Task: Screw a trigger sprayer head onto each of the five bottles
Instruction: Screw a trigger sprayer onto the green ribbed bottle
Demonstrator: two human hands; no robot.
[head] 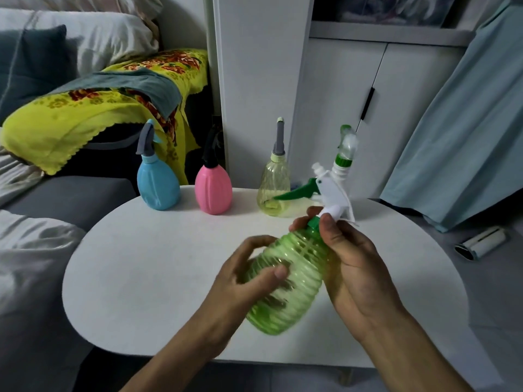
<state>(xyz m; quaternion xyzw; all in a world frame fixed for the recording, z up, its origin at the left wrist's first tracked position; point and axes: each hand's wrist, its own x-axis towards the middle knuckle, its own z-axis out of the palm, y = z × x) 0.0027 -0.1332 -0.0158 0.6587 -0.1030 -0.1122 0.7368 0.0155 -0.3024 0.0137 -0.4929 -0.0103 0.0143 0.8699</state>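
I hold a ribbed green bottle (pixel 285 281) tilted above the white round table (pixel 158 267). My left hand (pixel 249 281) wraps around its body. My right hand (pixel 348 258) pinches the green collar at its neck, where a white sprayer head with a green trigger (pixel 328 190) sits. Along the table's far edge stand a blue bottle (pixel 158 183) with a grey sprayer, a pink bottle (pixel 213 190) with a black sprayer, a pale yellow bottle (pixel 274 190) with a grey nozzle, and a white bottle with a green-and-clear sprayer (pixel 345 154), partly hidden behind the held sprayer head.
A grey sofa (pixel 56 199) with a yellow flowered blanket lies to the left. White cabinet doors (pixel 339 94) stand behind the table. A teal curtain (pixel 467 123) hangs at the right. A lint roller (pixel 481 243) lies on the floor at the right.
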